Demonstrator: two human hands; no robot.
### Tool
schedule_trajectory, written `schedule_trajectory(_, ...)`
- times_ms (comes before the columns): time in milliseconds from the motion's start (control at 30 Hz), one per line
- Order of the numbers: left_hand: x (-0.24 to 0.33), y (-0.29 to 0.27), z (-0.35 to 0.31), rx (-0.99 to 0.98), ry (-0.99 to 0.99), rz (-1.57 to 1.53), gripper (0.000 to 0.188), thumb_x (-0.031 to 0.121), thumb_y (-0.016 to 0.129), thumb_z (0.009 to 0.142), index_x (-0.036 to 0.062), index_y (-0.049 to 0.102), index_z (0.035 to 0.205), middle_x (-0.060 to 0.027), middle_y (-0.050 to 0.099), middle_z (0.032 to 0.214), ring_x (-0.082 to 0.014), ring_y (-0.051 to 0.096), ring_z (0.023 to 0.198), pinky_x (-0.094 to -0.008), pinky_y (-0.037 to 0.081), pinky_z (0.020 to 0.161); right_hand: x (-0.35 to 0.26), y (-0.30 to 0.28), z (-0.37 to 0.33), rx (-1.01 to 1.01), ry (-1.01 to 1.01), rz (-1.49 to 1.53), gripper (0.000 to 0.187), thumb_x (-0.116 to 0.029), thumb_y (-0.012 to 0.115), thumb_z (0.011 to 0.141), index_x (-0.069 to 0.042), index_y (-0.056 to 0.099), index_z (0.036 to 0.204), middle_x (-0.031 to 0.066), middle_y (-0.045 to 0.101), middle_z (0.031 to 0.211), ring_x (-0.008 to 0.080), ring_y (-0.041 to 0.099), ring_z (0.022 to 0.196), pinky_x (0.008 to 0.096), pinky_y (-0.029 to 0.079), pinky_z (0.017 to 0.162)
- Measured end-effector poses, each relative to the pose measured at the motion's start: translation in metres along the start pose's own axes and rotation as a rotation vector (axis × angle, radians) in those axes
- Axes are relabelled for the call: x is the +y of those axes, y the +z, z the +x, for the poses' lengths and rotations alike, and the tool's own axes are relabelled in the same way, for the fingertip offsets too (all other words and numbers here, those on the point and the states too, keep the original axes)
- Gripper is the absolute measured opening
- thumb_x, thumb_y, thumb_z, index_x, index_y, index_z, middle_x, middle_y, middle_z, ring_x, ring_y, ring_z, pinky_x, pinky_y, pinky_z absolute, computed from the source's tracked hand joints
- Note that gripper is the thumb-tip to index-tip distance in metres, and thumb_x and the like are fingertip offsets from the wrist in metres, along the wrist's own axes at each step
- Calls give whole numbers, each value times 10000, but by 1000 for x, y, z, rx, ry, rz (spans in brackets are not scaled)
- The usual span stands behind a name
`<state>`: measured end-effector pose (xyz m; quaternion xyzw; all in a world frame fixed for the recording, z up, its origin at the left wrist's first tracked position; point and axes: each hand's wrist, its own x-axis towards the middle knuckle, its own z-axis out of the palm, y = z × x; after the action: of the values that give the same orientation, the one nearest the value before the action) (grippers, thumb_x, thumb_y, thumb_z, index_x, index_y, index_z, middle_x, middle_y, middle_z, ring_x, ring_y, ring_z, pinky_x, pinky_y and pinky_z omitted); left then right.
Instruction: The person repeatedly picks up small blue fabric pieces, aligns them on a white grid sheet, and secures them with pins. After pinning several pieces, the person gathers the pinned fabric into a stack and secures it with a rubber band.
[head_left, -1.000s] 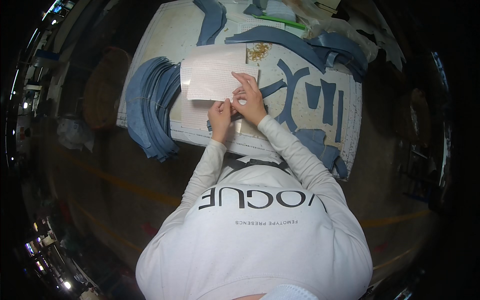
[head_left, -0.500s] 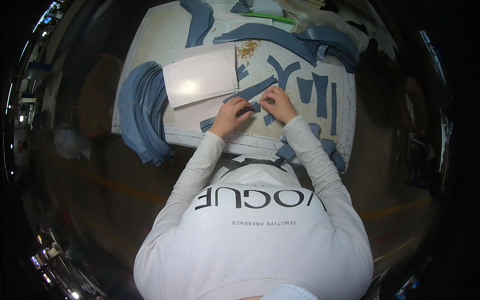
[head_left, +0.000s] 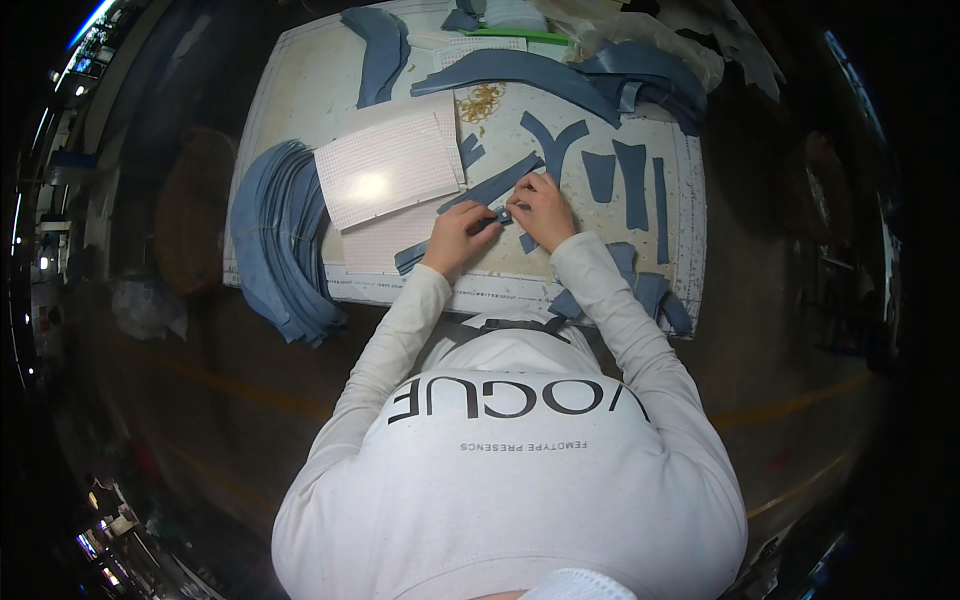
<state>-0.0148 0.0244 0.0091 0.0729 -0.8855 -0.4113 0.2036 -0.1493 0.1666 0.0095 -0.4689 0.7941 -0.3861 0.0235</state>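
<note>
- Head view: narrow blue strip of flat, fabric-like material (head_left: 410,258) lies at the near side of the pale, marked-edge table (head_left: 305,75), directly under and between the hands.
- Long axis runs slantwise, lower left to upper right; left end pokes out past the left hand (head_left: 458,236), right end sits at the right fingertips. Middle hidden by the left hand.
- Small white tag (head_left: 505,213) at the strip's right end, in the narrow gap between the two sets of fingertips. Key relation: tag is just right of the left fingers, at the right hand's thumb side; right hand looks slightly nearer.
- Left hand: curled over the strip, thumb and fingers closed around it near the tagged end.
- Right hand (head_left: 545,212): thumb and forefinger drawn together at the tag; cannot tell whether pinching it or only pressing.
- Second long blue strip (head_left: 490,187) just beyond, roughly parallel.
- White printed paper sheets (head_left: 385,165) left of and beyond the left hand, overlapping.
- Y-shaped blue piece (head_left: 554,142) beyond the right hand; tapered blue piece (head_left: 599,177) to its right.
- Thick tied stack of curved blue pieces (head_left: 280,240) at table's left edge.
- Tangle of yellow bands (head_left: 480,100) beyond the sheets.
</note>
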Motion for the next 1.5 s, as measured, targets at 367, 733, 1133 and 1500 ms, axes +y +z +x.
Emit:
schedule_trajectory(367, -3, 3, -1, 16, 3, 90, 197, 125, 752, 766, 36, 684, 928, -69, 642, 793, -163, 602, 596, -264, 486, 560, 14, 8, -3, -59, 27, 121, 97, -104, 752, 702, -107, 736, 798, 43, 605, 893, 252, 552, 913, 351, 471, 810)
schedule_trajectory(733, 0, 0, 1, 22, -17, 41, 242, 37, 646, 793, 71, 681, 1030, -86, 657, 817, -184, 599, 585, -289, 494, 580, 7, 3, 2, -86, 209, 375, 552, -22, 688, 767, -145, 566, 1291, 53, 654, 799, 210, 627, 740, 315, 513, 733)
schedule_trajectory(1133, -7, 5, -2, 51, 21, 87, 172, 96, 687, 771, 69, 692, 940, -102, 653, 793, -265, 654, 694, -343, 529, 640, -5, 11, 2, -29, 96, 14, 573, -28, 697, 735, -143, 571, 1282, 54, 660, 789, 240, 605, 748, 366, 517, 707)
schedule_trajectory(1500, -5, 7, 0, 96, -7, 103, 203, 163, 752, 741, 75, 695, 915, -88, 637, 771, -265, 641, 666, -347, 518, 609, 3, 6, -1, -43, 170, 317, 521, -27, 722, 724, -123, 608, 1223, 30, 702, 798, 221, 626, 805, 334, 515, 753)
